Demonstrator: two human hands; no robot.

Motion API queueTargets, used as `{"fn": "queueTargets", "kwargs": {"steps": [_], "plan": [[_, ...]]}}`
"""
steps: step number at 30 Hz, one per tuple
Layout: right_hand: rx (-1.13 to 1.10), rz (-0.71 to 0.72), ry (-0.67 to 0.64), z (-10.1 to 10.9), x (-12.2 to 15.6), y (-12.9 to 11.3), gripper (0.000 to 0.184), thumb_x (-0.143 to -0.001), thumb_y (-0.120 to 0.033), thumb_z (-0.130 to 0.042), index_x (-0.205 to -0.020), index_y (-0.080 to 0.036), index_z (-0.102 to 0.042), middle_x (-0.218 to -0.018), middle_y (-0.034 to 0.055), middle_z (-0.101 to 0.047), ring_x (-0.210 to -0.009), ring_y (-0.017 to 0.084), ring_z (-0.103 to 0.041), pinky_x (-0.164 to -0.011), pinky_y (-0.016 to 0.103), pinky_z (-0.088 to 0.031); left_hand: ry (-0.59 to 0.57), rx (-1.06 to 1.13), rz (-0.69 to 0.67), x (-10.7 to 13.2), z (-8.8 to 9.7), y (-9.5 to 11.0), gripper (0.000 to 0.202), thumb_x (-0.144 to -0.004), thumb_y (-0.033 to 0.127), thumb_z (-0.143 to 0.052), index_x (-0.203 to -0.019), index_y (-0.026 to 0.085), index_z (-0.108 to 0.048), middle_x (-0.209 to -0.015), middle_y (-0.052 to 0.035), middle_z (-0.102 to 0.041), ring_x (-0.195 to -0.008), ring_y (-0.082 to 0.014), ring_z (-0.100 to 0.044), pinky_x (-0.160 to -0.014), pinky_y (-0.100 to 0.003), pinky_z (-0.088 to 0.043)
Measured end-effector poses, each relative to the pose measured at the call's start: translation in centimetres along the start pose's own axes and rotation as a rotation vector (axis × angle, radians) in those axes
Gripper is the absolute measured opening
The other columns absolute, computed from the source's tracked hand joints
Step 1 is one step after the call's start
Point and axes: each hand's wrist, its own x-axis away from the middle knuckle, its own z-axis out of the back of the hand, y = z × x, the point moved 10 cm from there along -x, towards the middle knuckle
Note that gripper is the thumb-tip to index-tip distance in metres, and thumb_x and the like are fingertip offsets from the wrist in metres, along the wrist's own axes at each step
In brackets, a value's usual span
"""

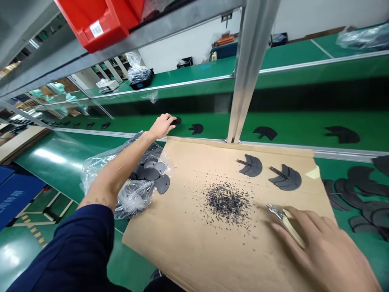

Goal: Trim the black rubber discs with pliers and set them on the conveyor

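My left hand reaches out over the green belt, its fingertips closed on the edge of a black rounded plastic piece. The far side of that grip is partly hidden by the fingers. Low on the right, my right hand holds a pair of nippers with cream handles, the metal jaws pointing toward a pile of small black clippings. Beyond the nippers, two black fan-shaped plastic parts with thin stems, one part and another part, lie on the brown cardboard.
An open clear plastic bag with black oval discs sits left of the cardboard. Several curved black parts lie on the right. A metal post rises behind the cardboard, and a red bin hangs overhead.
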Motion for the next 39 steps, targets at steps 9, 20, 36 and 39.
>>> {"fn": "queueTargets", "kwargs": {"steps": [9,20,36,39], "plan": [[0.186,-0.069,-0.073,-0.4,3.0,1.5,0.023,-0.093,-0.040,-0.053,-0.107,-0.024,-0.062,-0.092,0.0093,-0.074,-0.076,0.031,-0.068,-0.060,0.041,-0.050,-0.053,0.103,0.090,-4.4,-5.2,1.0,0.029,-0.093,0.019,-0.054,-0.120,0.013,-0.063,-0.127,-0.0153,-0.063,-0.117,-0.0272,-0.059,-0.106,-0.043,-0.044],[0.065,0.218,0.129,-0.5,-4.7,-6.5,0.041,-0.088,-0.010,-0.046,-0.125,-0.018,-0.061,-0.094,0.0111,-0.070,-0.081,0.025,-0.067,-0.066,0.035,-0.053,0.005,0.399,-0.142,1.3,0.0,10.9,0.021,-0.086,0.012,-0.053,-0.099,0.011,-0.069,-0.100,-0.0117,-0.073,-0.095,-0.0240,-0.068,-0.089,-0.035,-0.053],[-0.737,-0.447,-0.068,-6.5,-5.4,-5.0,0.040,-0.083,-0.048,-0.071,-0.063,-0.023,-0.046,-0.055,-0.0048,-0.046,-0.050,0.012,-0.042,-0.048,0.028,-0.035,-0.315,0.021,-0.103,16.8,-2.3,2.1,0.017,-0.083,0.014,-0.063,-0.099,0.012,-0.068,-0.107,-0.0159,-0.068,-0.100,-0.0290,-0.065,-0.081,-0.034,-0.049],[-0.857,-0.634,-0.068,-7.5,-4.3,-3.5,0.040,-0.075,-0.052,-0.077,-0.067,-0.023,-0.051,-0.060,-0.0029,-0.053,-0.054,0.014,-0.051,-0.052,0.029,-0.041,-0.367,0.023,-0.106,17.3,-2.6,0.8,0.024,-0.077,0.016,-0.069,-0.101,0.017,-0.067,-0.101,-0.0093,-0.070,-0.092,-0.0239,-0.065,-0.074,-0.029,-0.046]]}}
